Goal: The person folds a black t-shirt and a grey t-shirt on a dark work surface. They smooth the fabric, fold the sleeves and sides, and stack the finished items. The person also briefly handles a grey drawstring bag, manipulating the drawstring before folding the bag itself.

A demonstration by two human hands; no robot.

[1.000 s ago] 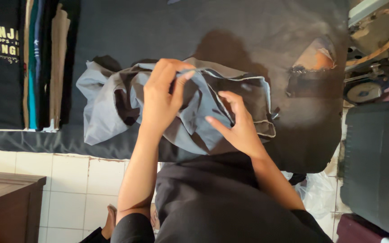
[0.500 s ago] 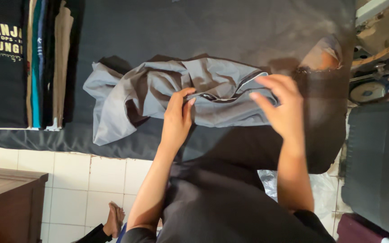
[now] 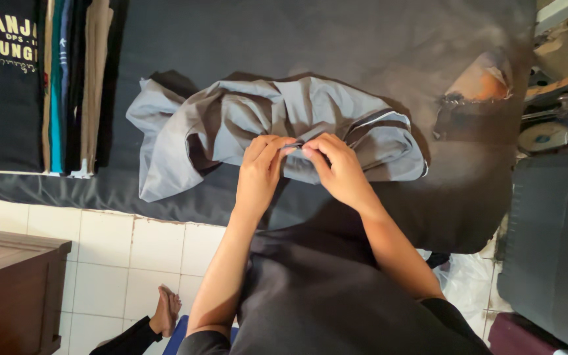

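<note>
**Both hands pinching the near edge of the grey garment**

The grey garment (image 3: 277,128) lay crumpled on the dark padded bench (image 3: 363,46), near its front edge, its long axis running left to right across my view. The looser, wider end trailed off to my left; the end with the dark striped trim pointed right, toward the torn patch in the bench cover (image 3: 478,82) where orange padding showed.

My left hand (image 3: 261,171) and right hand (image 3: 336,167) met at the middle of the near edge, almost touching. The fingers (image 3: 277,146) of each hand were pressed together, pinching a small fold of the grey cloth between thumb and fingertips. Whether it was a hem, a seam or a tag, I could not tell; the fold was too small.

To do this well, I judged I needed to keep the pinches close and the edge taut between them, so the layers stayed aligned, and to hold only the layer I meant to, since the bunched cloth beneath could easily be caught up with it.

Well to the left stood a stack of folded shirts (image 3: 67,85), dark, teal and tan. At the right, off the bench, was some machinery (image 3: 560,72). Below the bench lay white floor tiles (image 3: 139,256), a wooden cabinet (image 3: 11,283) and another person's bare foot (image 3: 165,309).
</note>
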